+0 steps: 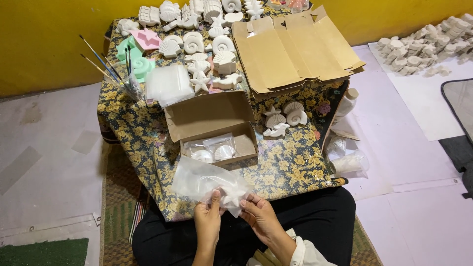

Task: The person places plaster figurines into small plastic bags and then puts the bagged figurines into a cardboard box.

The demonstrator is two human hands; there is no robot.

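Note:
My left hand [208, 216] and my right hand [260, 212] both grip a clear plastic bag [204, 181] at the near edge of the low table. Inside the bag, between my fingers, sits a white plaster star figure [231, 195]. Just beyond my hands stands an open brown cardboard box [212, 125] with two bagged white shell figures [214, 153] in it. To the right of the box lie a few loose white shell figures [283, 119] on the flowered tablecloth [133, 128].
Many white plaster shells and stars [207, 44] and some pink and green ones [138, 49] cover the far table. Flat cardboard sheets [290, 49] lie at the right, a stack of clear bags [168, 84] and a brush cup [129, 83] at the left. More white figures [423, 47] lie on the floor.

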